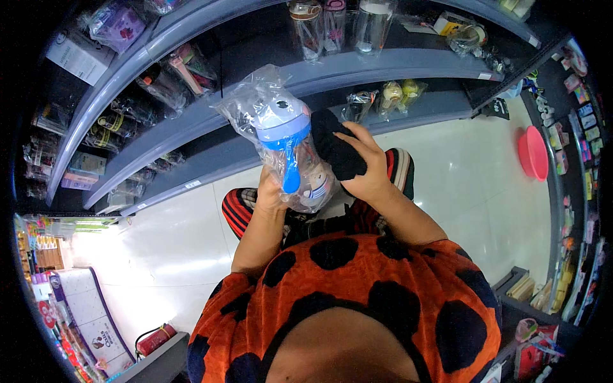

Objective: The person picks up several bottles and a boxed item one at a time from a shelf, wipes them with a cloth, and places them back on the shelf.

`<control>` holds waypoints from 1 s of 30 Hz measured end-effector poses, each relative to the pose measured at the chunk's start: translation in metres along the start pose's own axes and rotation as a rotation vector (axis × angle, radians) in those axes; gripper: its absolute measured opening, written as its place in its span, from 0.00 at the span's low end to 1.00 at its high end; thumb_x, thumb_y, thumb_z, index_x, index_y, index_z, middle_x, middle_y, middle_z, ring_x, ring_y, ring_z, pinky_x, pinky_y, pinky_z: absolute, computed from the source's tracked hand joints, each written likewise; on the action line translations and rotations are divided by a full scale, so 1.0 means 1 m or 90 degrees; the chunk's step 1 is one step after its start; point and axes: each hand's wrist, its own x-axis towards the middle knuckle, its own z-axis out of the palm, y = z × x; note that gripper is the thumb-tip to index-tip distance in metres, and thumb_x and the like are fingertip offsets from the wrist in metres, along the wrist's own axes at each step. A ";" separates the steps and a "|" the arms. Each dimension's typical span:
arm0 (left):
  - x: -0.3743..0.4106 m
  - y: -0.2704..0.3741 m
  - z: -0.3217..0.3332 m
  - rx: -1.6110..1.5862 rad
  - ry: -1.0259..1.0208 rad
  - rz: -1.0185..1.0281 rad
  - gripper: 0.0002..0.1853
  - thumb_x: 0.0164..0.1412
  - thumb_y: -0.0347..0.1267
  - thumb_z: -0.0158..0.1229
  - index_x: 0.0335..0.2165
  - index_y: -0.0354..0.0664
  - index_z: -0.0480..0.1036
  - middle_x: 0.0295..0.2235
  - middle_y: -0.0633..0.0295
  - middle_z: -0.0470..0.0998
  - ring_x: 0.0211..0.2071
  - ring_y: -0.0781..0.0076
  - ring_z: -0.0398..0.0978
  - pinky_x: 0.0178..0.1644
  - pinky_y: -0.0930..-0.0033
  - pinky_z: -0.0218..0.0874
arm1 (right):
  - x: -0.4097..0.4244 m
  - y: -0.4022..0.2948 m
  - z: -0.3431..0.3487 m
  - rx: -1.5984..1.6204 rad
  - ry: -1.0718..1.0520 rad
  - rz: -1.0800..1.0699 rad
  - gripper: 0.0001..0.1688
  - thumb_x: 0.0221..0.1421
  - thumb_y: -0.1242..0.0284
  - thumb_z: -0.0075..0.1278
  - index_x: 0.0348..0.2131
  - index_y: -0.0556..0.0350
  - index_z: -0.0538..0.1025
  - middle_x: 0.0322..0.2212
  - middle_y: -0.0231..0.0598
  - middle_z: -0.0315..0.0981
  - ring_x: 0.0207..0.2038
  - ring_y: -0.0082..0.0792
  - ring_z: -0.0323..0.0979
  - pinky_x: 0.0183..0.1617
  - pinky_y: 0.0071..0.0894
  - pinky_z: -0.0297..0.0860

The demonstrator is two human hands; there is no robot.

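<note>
My left hand grips a children's water bottle from below and behind. The bottle has a pale blue lid with a cartoon eye, a brighter blue handle and a printed figure on its clear body. A loose clear plastic bag wraps it and bunches up at the top. In my right hand is a folded black cloth, pressed against or right beside the lid's right side. Most of my left fingers are hidden behind the bottle.
Curved grey shelves stand ahead, holding clear tumblers and wrapped bottles. A pink basin sits on the tiled floor at right, near another stocked shelf. A fire extinguisher lies behind at left.
</note>
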 end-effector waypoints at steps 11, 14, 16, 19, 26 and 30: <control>0.004 0.012 0.018 0.293 0.125 0.034 0.25 0.57 0.30 0.52 0.53 0.38 0.59 0.51 0.56 0.64 0.50 0.68 0.64 0.52 0.63 0.58 | -0.004 -0.004 -0.004 0.052 0.114 -0.073 0.29 0.34 0.72 0.60 0.41 0.62 0.73 0.47 0.55 0.62 0.46 0.50 0.66 0.50 0.36 0.62; 0.004 0.015 0.021 0.202 0.071 0.004 0.40 0.54 0.44 0.56 0.57 0.35 0.50 0.55 0.54 0.59 0.56 0.63 0.55 0.59 0.57 0.45 | -0.007 -0.002 -0.006 0.007 0.102 -0.092 0.30 0.34 0.68 0.60 0.41 0.61 0.73 0.46 0.56 0.62 0.46 0.51 0.66 0.50 0.37 0.62; -0.003 0.007 0.018 0.256 -0.071 0.067 0.47 0.50 0.50 0.57 0.58 0.35 0.46 0.55 0.53 0.57 0.57 0.61 0.53 0.59 0.58 0.44 | -0.012 -0.002 -0.006 -0.013 0.093 -0.098 0.30 0.34 0.66 0.60 0.41 0.60 0.73 0.46 0.55 0.63 0.46 0.52 0.66 0.50 0.38 0.63; -0.004 0.003 0.017 0.259 -0.107 0.067 0.56 0.40 0.44 0.67 0.59 0.35 0.41 0.55 0.53 0.57 0.56 0.59 0.56 0.58 0.61 0.48 | -0.011 -0.011 -0.008 -0.037 0.070 -0.117 0.29 0.34 0.64 0.60 0.39 0.57 0.75 0.45 0.54 0.64 0.45 0.52 0.67 0.49 0.40 0.64; -0.005 0.001 0.019 0.279 -0.028 0.057 0.45 0.36 0.29 0.70 0.53 0.38 0.55 0.51 0.57 0.62 0.52 0.64 0.61 0.54 0.62 0.55 | -0.024 -0.005 -0.005 -0.052 -0.004 -0.186 0.25 0.33 0.66 0.60 0.37 0.52 0.76 0.44 0.49 0.65 0.36 0.45 0.70 0.38 0.36 0.69; -0.007 0.003 -0.003 0.341 -0.006 0.068 0.42 0.37 0.28 0.69 0.52 0.38 0.57 0.49 0.59 0.63 0.50 0.64 0.63 0.50 0.64 0.58 | -0.026 0.008 -0.013 -0.053 -0.080 -0.060 0.29 0.29 0.72 0.59 0.39 0.51 0.75 0.47 0.46 0.64 0.44 0.47 0.69 0.45 0.36 0.67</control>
